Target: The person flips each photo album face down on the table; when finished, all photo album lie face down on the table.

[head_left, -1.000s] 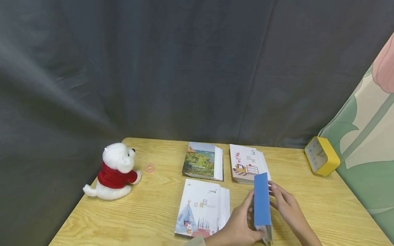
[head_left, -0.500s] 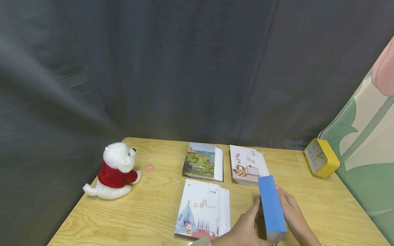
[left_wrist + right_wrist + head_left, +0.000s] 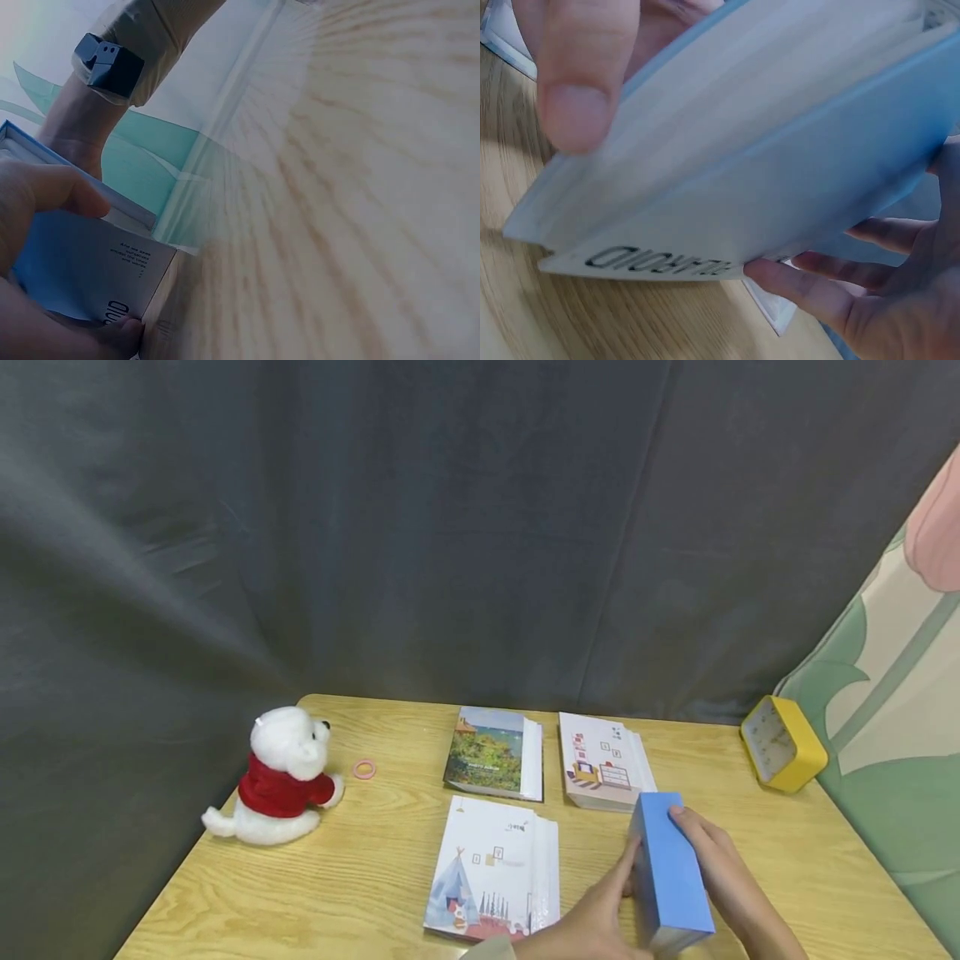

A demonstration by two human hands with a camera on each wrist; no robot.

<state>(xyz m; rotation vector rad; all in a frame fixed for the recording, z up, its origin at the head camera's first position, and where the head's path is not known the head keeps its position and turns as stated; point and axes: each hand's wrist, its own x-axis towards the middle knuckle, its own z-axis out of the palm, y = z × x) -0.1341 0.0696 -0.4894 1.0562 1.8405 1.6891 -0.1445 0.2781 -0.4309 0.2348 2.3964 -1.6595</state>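
You held the blue book point(image 3: 670, 875) tilted at the near right of the table point(image 3: 787, 860), its long axis running near to far, your left hand point(image 3: 600, 918) and right hand point(image 3: 723, 877) both clamped on it from either side.

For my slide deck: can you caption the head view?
Two hands, left hand and right hand, hold a blue-covered book tilted above a light wooden table beside three books lying flat.
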